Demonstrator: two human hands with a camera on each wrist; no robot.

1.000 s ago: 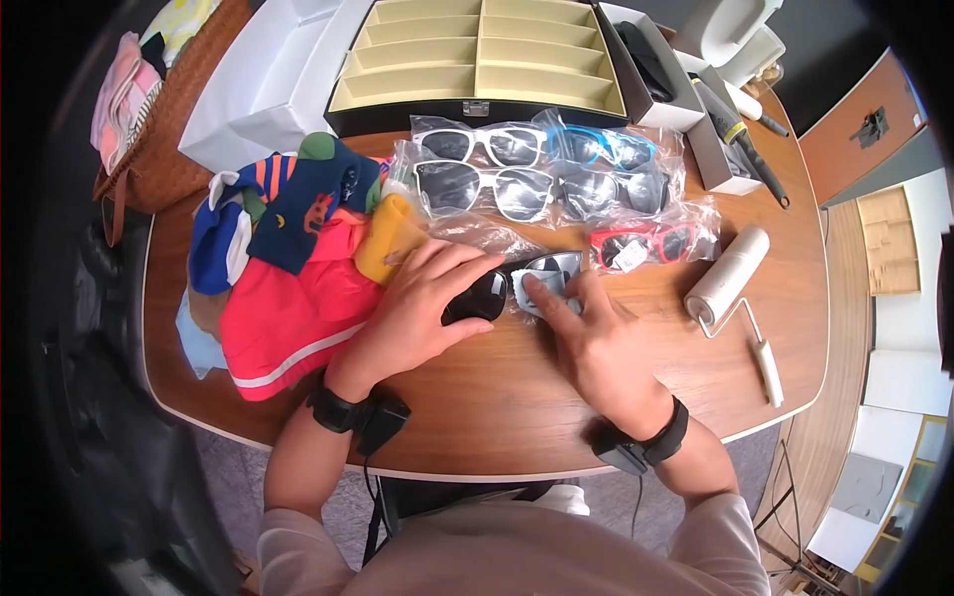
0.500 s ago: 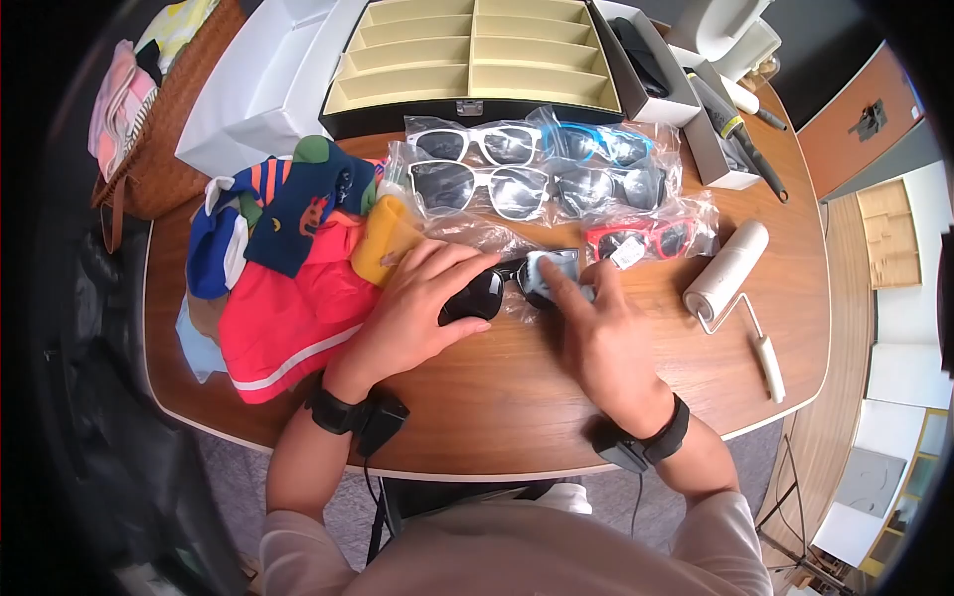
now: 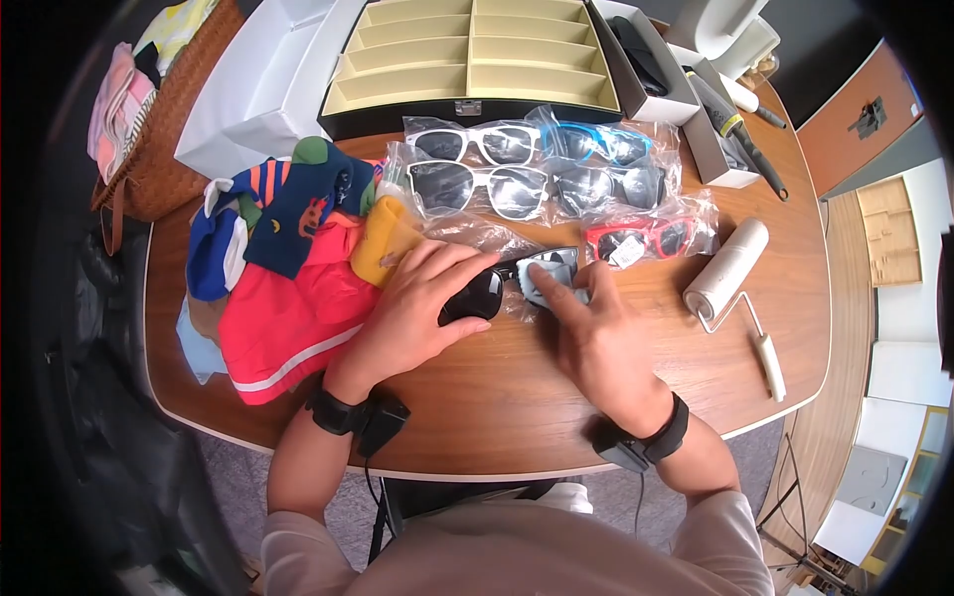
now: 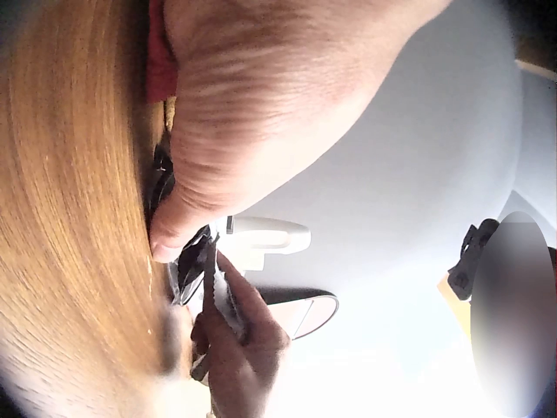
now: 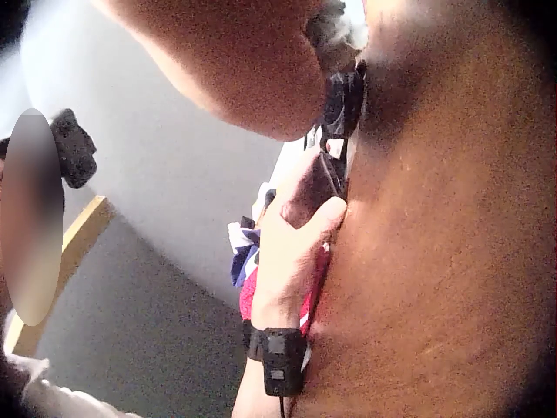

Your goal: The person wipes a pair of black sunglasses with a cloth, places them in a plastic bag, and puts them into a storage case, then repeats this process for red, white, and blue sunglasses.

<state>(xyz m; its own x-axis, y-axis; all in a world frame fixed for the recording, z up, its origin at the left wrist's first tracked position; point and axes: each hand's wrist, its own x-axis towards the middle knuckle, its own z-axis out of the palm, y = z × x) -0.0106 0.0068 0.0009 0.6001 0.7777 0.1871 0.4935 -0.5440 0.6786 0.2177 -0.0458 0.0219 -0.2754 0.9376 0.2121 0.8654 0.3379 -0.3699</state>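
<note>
A pair of black sunglasses (image 3: 477, 298) lies close over the table in front of the person. The left hand (image 3: 409, 306) holds it at the left lens, thumb at the near edge and fingers along the far side. On the other lens is a small light grey-blue cloth (image 3: 533, 289). The right hand (image 3: 611, 343) grips this cloth, its index finger pressing it onto the lens. In the left wrist view the left thumb (image 4: 178, 228) rests low beside the dark frame. The right wrist view shows the left hand (image 5: 296, 235) around the sunglasses' far end.
Bagged white sunglasses (image 3: 482, 189), bagged red sunglasses (image 3: 641, 240) and others lie beyond the hands. A compartmented case (image 3: 397, 107) stands behind them. Piled clothes and socks (image 3: 298, 308) sit left; a lint roller (image 3: 728, 268) lies right. White boxes (image 3: 243, 114) flank the case.
The right index finger and cloth have shifted over the right lens, first up towards its far edge, then slightly back and left. The left hand keeps its hold on the sunglasses, almost still.
</note>
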